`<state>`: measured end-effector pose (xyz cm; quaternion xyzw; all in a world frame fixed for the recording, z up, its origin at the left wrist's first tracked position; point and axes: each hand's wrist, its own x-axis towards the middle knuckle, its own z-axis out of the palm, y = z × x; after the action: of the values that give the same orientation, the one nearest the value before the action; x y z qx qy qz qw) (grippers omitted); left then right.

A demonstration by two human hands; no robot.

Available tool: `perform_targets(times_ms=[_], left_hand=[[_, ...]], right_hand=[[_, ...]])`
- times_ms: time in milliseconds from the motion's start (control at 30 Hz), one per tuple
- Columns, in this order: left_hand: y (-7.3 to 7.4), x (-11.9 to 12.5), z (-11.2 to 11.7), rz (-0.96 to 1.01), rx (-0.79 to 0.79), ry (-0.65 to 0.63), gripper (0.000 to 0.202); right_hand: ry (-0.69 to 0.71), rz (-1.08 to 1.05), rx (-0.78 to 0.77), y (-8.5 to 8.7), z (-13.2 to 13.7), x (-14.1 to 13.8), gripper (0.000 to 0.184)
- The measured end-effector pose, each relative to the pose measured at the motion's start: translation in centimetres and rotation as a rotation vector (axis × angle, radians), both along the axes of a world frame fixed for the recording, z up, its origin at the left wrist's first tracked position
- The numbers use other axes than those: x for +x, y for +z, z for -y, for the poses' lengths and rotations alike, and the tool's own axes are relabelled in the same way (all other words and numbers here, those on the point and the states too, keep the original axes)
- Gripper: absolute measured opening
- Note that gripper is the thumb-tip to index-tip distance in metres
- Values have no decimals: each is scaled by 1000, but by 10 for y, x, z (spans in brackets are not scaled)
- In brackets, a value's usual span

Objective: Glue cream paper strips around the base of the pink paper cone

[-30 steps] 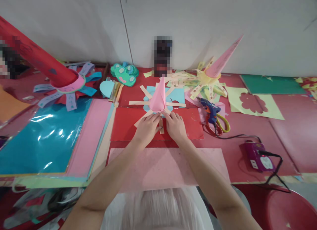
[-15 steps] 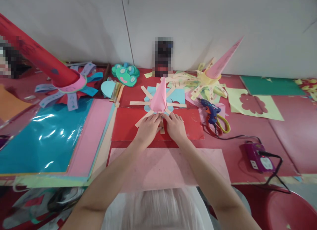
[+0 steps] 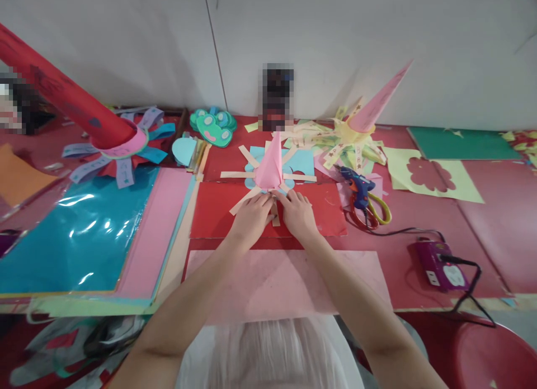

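Note:
A pink paper cone (image 3: 269, 164) stands upright on a light blue paper piece (image 3: 305, 160), with several cream paper strips (image 3: 237, 175) spreading out from its base. My left hand (image 3: 253, 214) and my right hand (image 3: 298, 214) meet at the near side of the cone. Their fingertips pinch and press one cream strip (image 3: 276, 218) that points toward me. Fingers cover the spot where this strip meets the base. Beneath lies a red sheet (image 3: 213, 210).
To the right lie a blue glue gun (image 3: 356, 186), yellow-handled scissors (image 3: 382, 211) and a purple power adapter (image 3: 442, 266) with a black cord. A red paper tube (image 3: 62, 87) leans at left, beyond blue film (image 3: 84, 238). Another pink cone (image 3: 380, 101) stands behind.
Both hands stay at the cone's near base with almost no movement. The view has shifted very slightly.

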<state>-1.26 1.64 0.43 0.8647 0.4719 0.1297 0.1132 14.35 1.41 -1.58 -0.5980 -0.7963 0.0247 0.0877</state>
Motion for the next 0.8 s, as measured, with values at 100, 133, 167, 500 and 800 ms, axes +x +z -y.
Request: perform_targets(times_ms=[100,133,167,500,800], left_hand=[[-1,0,1,0,7,-2,26],[-1,0,1,-1,9,-3,25],[-1,1,1,-1,10,-2,24],[3,1,1,-2,-33,21,37],[7,1,1,9,-78,24,38]], right_hand=[[-4,-2,-3,1,0,-1,44],[-7,-5,-6,1,0,-2,44],[-14,-9,-9,2,1,-2,43],[-84,-54,5,-2,1,-2,42],[-65,-91,51,-6,2,0,40]])
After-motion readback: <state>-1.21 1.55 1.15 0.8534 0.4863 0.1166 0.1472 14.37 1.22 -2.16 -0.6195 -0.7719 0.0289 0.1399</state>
